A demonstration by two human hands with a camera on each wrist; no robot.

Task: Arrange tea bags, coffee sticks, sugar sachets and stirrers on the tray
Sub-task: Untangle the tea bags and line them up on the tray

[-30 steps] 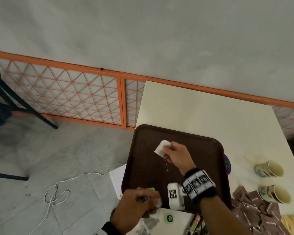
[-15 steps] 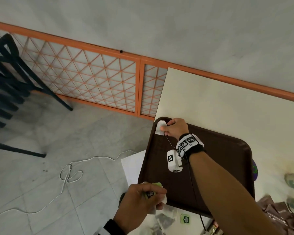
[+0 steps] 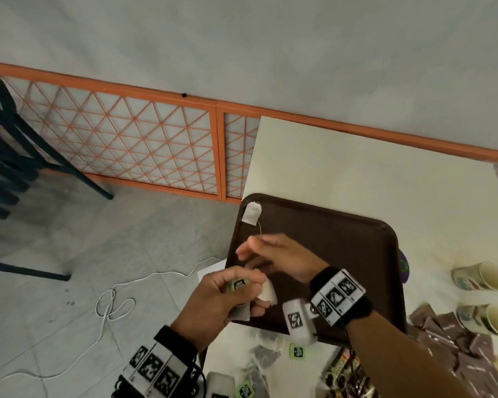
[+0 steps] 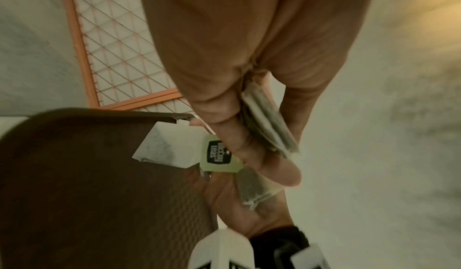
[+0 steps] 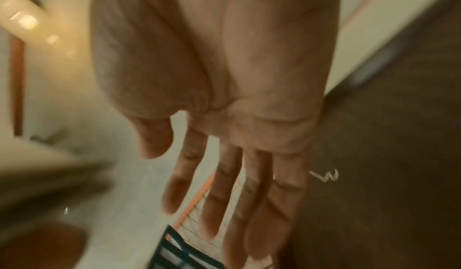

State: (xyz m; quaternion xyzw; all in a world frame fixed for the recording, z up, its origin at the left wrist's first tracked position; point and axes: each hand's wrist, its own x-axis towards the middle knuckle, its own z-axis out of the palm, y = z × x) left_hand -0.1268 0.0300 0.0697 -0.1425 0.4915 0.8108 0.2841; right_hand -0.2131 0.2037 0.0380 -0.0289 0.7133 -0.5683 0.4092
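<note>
One tea bag (image 3: 252, 214) lies flat in the far-left corner of the brown tray (image 3: 342, 239), its string trailing back toward the right hand (image 3: 282, 258). That hand hovers over the left part of the tray, its fingers (image 5: 219, 192) straight and spread, holding nothing. Just nearer, at the tray's near-left corner, the left hand (image 3: 216, 303) pinches a small bunch of tea bags (image 4: 264, 119) between thumb and curled fingers; a green paper tag (image 4: 219, 153) sticks out by the thumb and one white bag (image 4: 164, 149) hangs out over the tray.

The tray sits along the left edge of the cream tabletop (image 3: 357, 168). On the near edge, in front of the tray, more tea bags with green tags (image 3: 296, 351) lie loose. At the near-right corner there is a heap of brown sachets (image 3: 454, 340), and beyond it, by the right edge, two paper cups (image 3: 483, 297) lie on their sides. Left of the table, a white cord (image 3: 112, 305) loops across the grey floor, with dark chair legs (image 3: 9, 168) and an orange lattice panel (image 3: 127, 145) behind
</note>
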